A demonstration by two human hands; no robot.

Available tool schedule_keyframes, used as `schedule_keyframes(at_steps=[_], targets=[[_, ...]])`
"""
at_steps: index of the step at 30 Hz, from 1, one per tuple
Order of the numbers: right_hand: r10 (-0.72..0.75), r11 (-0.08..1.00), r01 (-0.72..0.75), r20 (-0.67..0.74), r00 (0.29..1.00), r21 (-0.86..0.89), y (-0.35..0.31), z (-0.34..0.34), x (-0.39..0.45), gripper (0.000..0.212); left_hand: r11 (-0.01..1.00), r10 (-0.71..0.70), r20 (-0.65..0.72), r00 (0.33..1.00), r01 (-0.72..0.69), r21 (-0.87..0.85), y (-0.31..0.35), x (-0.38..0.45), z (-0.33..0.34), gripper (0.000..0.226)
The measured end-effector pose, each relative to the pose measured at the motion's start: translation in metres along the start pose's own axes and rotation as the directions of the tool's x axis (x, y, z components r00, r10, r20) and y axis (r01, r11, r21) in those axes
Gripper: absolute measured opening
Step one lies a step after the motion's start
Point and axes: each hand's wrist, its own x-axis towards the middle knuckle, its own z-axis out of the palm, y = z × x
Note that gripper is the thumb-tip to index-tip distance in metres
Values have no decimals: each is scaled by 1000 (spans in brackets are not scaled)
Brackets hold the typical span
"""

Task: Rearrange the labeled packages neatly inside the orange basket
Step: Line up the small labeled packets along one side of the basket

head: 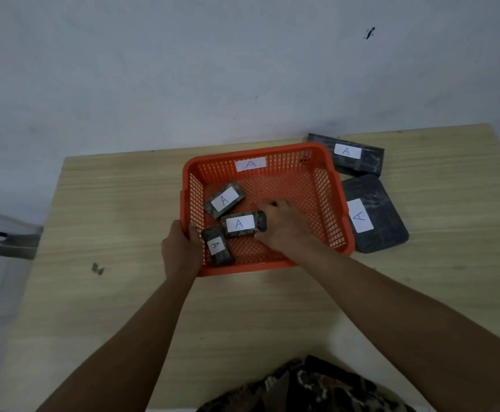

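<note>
Holding the middle package (pixel 243 223) by its right end with my right hand (pixel 284 224), fingers wrapped on it inside the orange basket (pixel 326 203); grip looks closed on the package, though my palm hides the contact itself. Left hand (pixel 180 248) is clamped on the basket's near-left rim, thumb hooked over the wall, pinning it to the wooden table (pixel 109 218). Three small packages sit in the basket's left half, all label-up with an "A": the far package (pixel 224 200) is skewed diagonally, the middle one lies roughly crosswise and overlaps or touches its neighbours, and the near package (pixel 217 246) runs lengthwise against the near-left corner. The right half of the basket floor is bare. My read: the step is to square up the middle package. To do it well: lift it slightly instead of dragging, so it doesn't shove the other two; rotate it parallel to a wall; set it flat, label up; keep the left hand braced so the basket doesn't slide. Then line the skewed far one up beside it. Two larger dark packages, back package (pixel 352 156) and flat package (pixel 373 212), lie outside on the table, just beside the basket's right wall; the free floor looks like their space, so pack the small ones tight to the left.
</note>
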Motion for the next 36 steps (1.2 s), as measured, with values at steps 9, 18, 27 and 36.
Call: schedule_keyframes(at_steps=[9, 18, 27, 36], targets=[[190, 971, -202, 106, 976, 128, 7, -17, 1, 60, 998, 55, -6, 998, -55, -16, -9, -1, 0, 29], [422, 880, -435, 109, 900, 190, 22, -30, -11, 21, 996, 83, -25, 996, -84, -32, -11, -3, 3, 30], [416, 634, -596, 432, 800, 494, 9, -27, -10, 26, 995, 87, -34, 996, -88, -46, -11, -4, 3, 31], [296, 457, -611, 537, 790, 647, -1, 2, -15, 23, 993, 90, -48, 995, -93, -78, -10, -6, 2, 28]])
